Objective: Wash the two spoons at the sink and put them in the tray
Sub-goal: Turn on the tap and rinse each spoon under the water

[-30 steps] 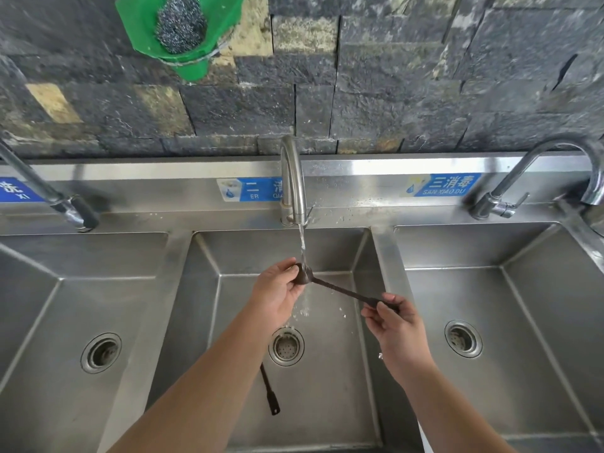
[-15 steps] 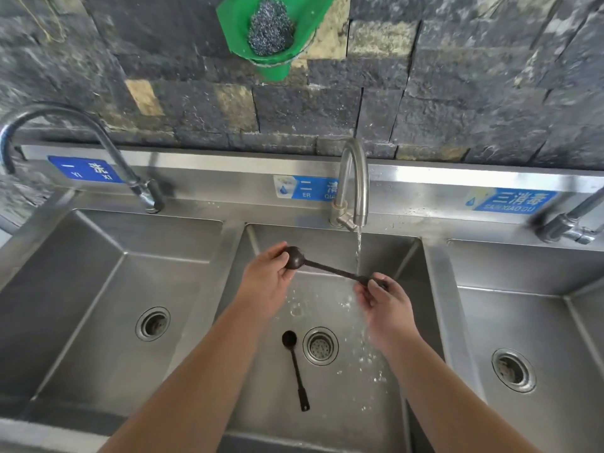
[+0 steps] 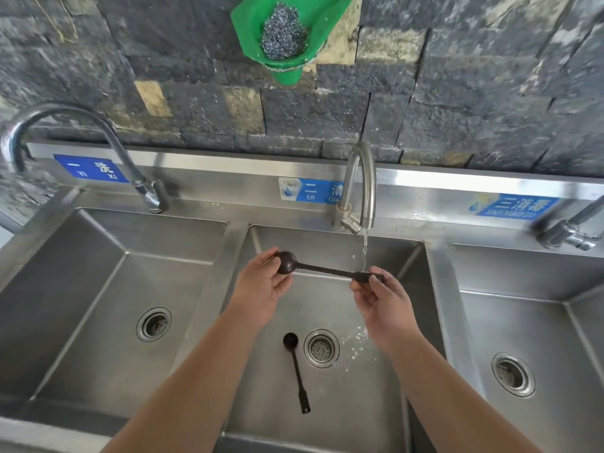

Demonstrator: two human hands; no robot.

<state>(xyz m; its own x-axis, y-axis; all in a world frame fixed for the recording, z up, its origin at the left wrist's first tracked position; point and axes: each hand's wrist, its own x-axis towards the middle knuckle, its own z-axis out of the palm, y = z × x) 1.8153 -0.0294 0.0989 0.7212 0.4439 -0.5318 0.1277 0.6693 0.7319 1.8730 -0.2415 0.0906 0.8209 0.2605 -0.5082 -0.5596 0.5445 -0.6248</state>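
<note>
A dark long-handled spoon (image 3: 322,269) is held level over the middle sink basin (image 3: 392,371). My left hand (image 3: 263,289) grips its round bowl end. My right hand (image 3: 384,297) pinches the flat handle end. Water runs from the middle tap (image 3: 361,181) onto the handle close to my right fingers. A second dark spoon (image 3: 295,371) lies on the basin floor, bowl end beside the drain (image 3: 321,348). No tray is in view.
Steel basins lie to the left (image 3: 98,289) and right (image 3: 539,322), each with its own tap. A green holder (image 3: 313,34) with a steel scouring ball hangs on the stone wall above. Blue labels run along the steel backsplash.
The spoon has shifted left, so the water that fell on the bowl now hits the handle end. The camera has turned left, showing more of the left basin and the second spoon.
</note>
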